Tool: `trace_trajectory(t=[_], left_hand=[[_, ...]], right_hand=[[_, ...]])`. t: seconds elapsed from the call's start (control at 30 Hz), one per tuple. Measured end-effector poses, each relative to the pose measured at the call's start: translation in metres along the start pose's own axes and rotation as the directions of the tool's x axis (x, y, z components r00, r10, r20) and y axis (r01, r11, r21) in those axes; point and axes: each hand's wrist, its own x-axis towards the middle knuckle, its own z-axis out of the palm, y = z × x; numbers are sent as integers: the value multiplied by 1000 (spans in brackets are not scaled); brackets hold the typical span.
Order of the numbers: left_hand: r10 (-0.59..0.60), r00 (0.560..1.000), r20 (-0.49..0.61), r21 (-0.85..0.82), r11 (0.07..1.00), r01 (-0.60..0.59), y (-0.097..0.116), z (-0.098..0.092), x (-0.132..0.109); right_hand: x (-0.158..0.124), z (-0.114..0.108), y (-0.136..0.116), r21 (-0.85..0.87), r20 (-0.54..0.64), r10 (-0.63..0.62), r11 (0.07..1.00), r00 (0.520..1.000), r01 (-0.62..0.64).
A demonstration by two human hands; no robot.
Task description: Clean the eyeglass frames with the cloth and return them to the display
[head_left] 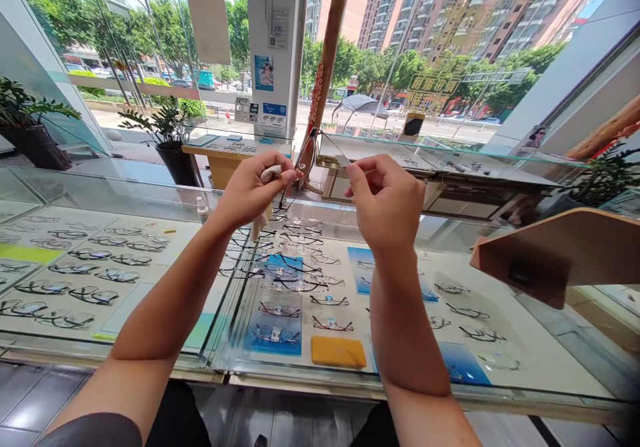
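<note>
Above a glass display counter [165, 360], both of my hands are raised at a thin dark-framed pair of eyeglasses [311, 143]. The fingers of my left hand [247, 190] are closed on the frame at the rim side. Bunched in that same hand is an off-white cloth [261, 225], whose end hangs below the palm. My right hand [389, 200] pinches the far end of a slim temple arm. A small pale, see-through piece shows at those fingertips; I cannot tell what it is. Part of the eyeglasses is hidden behind the left fingers.
Rows of spectacle frames [95, 295] lie under the counter glass. A yellow case [339, 352] is near the front edge, and a small white spray bottle [202, 209] stands left of my hands. At right, a brown wooden panel [560, 250] juts over the counter. Potted plants [175, 147] stand beyond.
</note>
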Motion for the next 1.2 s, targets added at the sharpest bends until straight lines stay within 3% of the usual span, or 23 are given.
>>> trace_trajectory(t=[0.2,0.43,0.63,0.93,1.2], left_hand=[[-26,1000,-16,-6,1000,25,-3,4,-1],[-66,997,38,-131,989,70,0,8,-3],[-57,998,30,-124,990,60,6,9,-4],[-50,998,-48,-121,992,44,4,9,-4],[-43,989,-144,-106,994,28,0,8,-3]], right_hand=[[-1,7,-2,-44,-134,-84,996,987,78],[-10,30,-5,-83,-29,-147,986,989,144],[-11,32,-4,-171,-10,-229,960,973,224],[-9,30,-2,-256,6,-263,932,965,256],[-9,27,7,-225,119,-206,947,971,229]])
